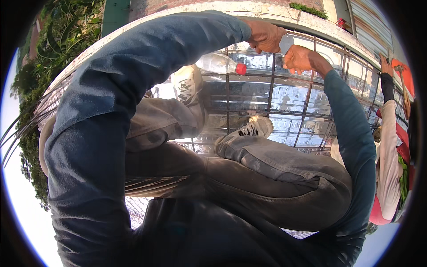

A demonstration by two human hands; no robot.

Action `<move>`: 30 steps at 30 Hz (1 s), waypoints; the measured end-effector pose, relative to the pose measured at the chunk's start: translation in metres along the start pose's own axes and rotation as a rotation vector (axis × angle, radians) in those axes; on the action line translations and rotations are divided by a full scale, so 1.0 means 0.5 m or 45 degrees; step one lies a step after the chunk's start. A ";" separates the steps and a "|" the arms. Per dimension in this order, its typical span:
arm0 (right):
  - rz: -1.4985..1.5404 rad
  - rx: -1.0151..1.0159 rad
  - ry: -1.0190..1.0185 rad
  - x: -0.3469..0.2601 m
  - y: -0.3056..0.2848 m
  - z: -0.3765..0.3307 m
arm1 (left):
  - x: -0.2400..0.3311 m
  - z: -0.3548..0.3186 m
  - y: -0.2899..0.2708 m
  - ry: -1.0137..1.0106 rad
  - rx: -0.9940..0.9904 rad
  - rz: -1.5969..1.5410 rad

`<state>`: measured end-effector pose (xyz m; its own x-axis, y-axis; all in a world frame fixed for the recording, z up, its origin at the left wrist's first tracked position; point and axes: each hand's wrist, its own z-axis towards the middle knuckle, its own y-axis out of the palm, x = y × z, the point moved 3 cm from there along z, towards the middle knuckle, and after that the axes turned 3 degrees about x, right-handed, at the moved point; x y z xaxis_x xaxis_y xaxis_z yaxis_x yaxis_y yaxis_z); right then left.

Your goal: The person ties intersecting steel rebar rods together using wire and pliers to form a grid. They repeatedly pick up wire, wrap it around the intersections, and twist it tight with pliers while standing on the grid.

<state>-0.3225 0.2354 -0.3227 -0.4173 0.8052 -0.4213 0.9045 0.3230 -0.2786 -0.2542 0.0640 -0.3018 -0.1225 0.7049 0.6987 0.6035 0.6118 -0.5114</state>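
Note:
My left hand (267, 36) is closed at the far edge of a grid of dark steel bars (271, 95). My right hand (302, 60) hovers just beside it, fingers curled together in a pinch. What either hand holds, if anything, is too small or hidden to make out. Below the left hand, a clear plastic bottle (215, 63) with a red cap (240, 69) lies on its side on the grid. Shiny, silvery sheeting (289, 95) shows beneath the bars.
My shoes (189, 86) rest on the bars as I squat. A pale concrete ledge (307, 20) runs along the far side. At the right, a co-worker's sleeved arm (388, 147) reaches up near a wooden handle (405, 89). Loose bar ends (20, 129) stick out at the left.

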 end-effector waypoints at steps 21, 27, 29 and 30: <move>-0.086 0.039 -0.505 -0.273 0.014 0.044 | -0.351 -0.760 0.155 -0.950 0.575 0.158; -0.104 0.050 -0.537 -0.329 0.015 0.081 | -0.336 -0.738 0.183 -1.065 0.542 0.055; 0.032 -0.001 -0.594 -0.321 0.027 0.089 | -0.332 -0.728 0.209 -1.087 0.528 0.112; 0.043 -0.023 -0.565 -0.334 0.032 0.079 | -0.334 -0.729 0.226 -1.121 0.553 0.128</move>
<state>-0.2417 0.0861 -0.2910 -0.3812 0.5256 -0.7605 0.9180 0.3121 -0.2444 0.1215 -0.1155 -0.2940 -0.7355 0.6685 0.1102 0.3232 0.4892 -0.8101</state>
